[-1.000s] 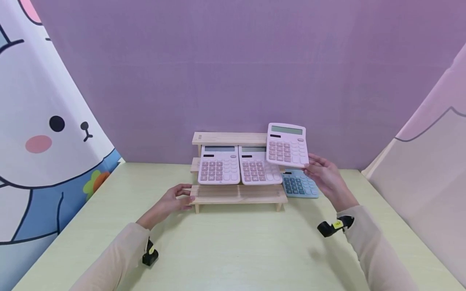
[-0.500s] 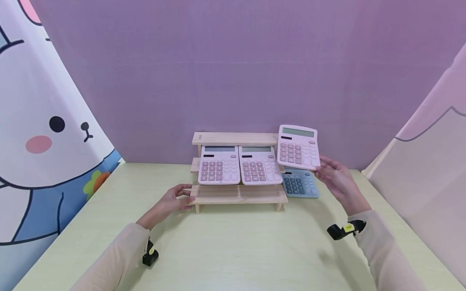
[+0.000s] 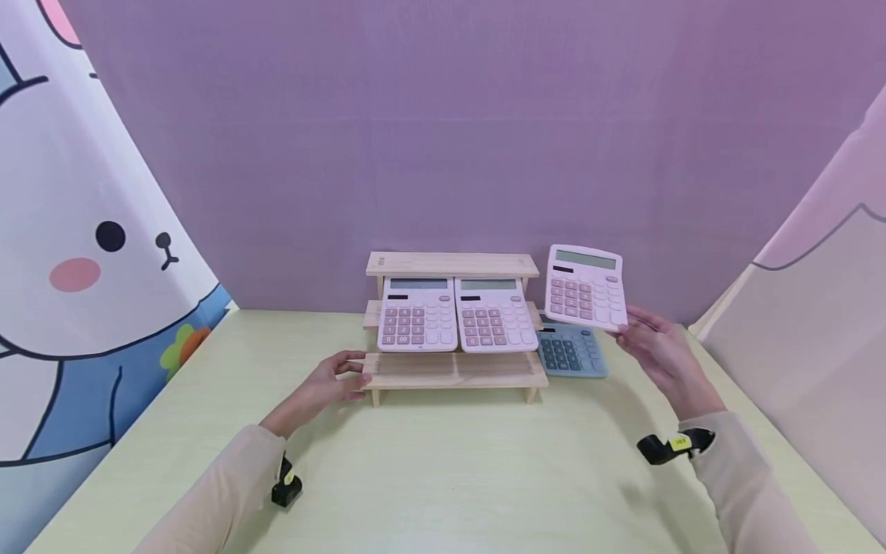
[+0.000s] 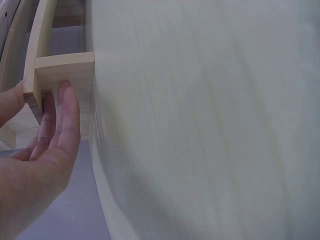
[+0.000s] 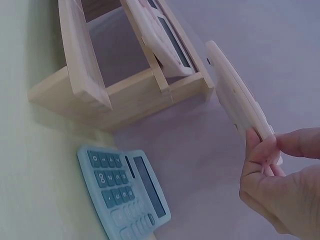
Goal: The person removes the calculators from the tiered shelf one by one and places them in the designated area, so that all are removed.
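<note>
- At the back, a plain purple backdrop (image 3: 443, 138), filling the upper part of the head view.
- Below it, a pale green table (image 3: 457, 477), reaching the bottom edge.
- Along the left, a cartoon cloth (image 3: 76, 177) with a white face; along the right, a paler cloth (image 3: 824, 300).
- In the middle, a wooden rack (image 3: 453, 372) with three stepped shelves, standing upright near the backdrop.
- Side by side on the middle shelf, a left pink calculator (image 3: 417, 315) and a right pink calculator (image 3: 495, 317), keys up.
- In the air to the right of the rack, a raised pink calculator (image 3: 584, 288), slightly tilted.
- Just beside the rack's right end, a blue calculator (image 5: 120, 192), lying on the table, keys up, partly hidden in the head view.
- Pinches the raised pink calculator's lower right corner between thumb and fingers of the right hand (image 3: 664, 352).
- Grips the lowest shelf's left end with the left hand (image 3: 328, 387), well apart from the other, thumb at the shelf's edge, fingers against the leg.
- On the wrists, small black cameras (image 3: 674, 445).
</note>
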The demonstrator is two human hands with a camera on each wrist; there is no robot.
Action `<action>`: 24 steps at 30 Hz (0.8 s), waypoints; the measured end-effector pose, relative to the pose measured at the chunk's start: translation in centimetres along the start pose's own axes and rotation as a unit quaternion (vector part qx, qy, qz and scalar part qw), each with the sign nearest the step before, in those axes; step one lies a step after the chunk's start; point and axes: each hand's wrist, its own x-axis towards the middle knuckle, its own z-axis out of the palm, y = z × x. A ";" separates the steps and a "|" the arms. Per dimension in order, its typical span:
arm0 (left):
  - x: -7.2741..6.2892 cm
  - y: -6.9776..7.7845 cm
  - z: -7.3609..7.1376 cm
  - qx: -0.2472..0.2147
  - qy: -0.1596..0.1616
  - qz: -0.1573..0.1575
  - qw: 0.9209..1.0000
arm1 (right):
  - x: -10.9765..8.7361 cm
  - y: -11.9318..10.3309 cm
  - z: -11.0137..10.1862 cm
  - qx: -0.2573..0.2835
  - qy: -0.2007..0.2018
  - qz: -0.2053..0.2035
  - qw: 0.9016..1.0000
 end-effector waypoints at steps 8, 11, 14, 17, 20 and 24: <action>0.1 0.0 0.1 -0.001 0.005 -0.007 1.000 | -0.5 0.1 -1.2 0.014 -0.022 -0.013 1.000; 0.2 -0.1 0.0 -0.001 0.004 -0.007 1.000 | -0.7 0.3 -1.6 0.011 -0.028 -0.016 0.999; 0.2 -0.1 0.0 -0.001 0.002 -0.005 1.000 | -0.8 0.4 -2.0 0.013 -0.031 -0.018 0.999; 0.2 -0.1 0.0 0.000 0.000 -0.003 1.000 | -1.0 0.5 -2.5 0.020 -0.027 -0.012 0.999; 0.1 0.0 0.0 -0.002 0.001 -0.003 1.000 | -1.2 0.7 -3.0 0.025 -0.018 -0.004 1.000; 0.1 0.0 0.0 -0.002 0.002 -0.004 1.000 | -1.5 0.9 -3.9 0.020 -0.006 0.005 1.000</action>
